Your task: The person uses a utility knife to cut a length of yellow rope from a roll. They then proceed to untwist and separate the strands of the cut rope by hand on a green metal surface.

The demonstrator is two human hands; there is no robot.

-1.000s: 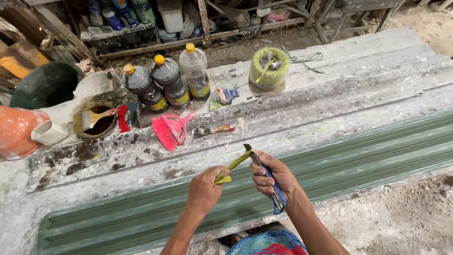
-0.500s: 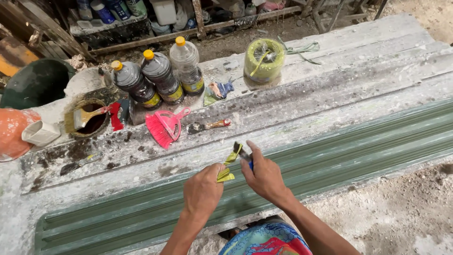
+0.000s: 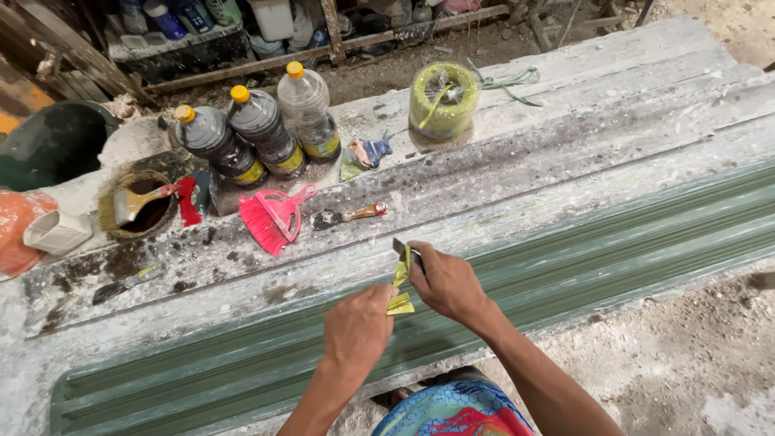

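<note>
Hands meet at lower centre of frame over a long green moulding. Left hand pinches a yellow strip; right hand clamps a small blade against it, apparently mid-cut, needing steady tension.

2 bare forearms with no sleeves, a left hand and right hand without gloves, above blue patterned clothing with red patches.
</note>
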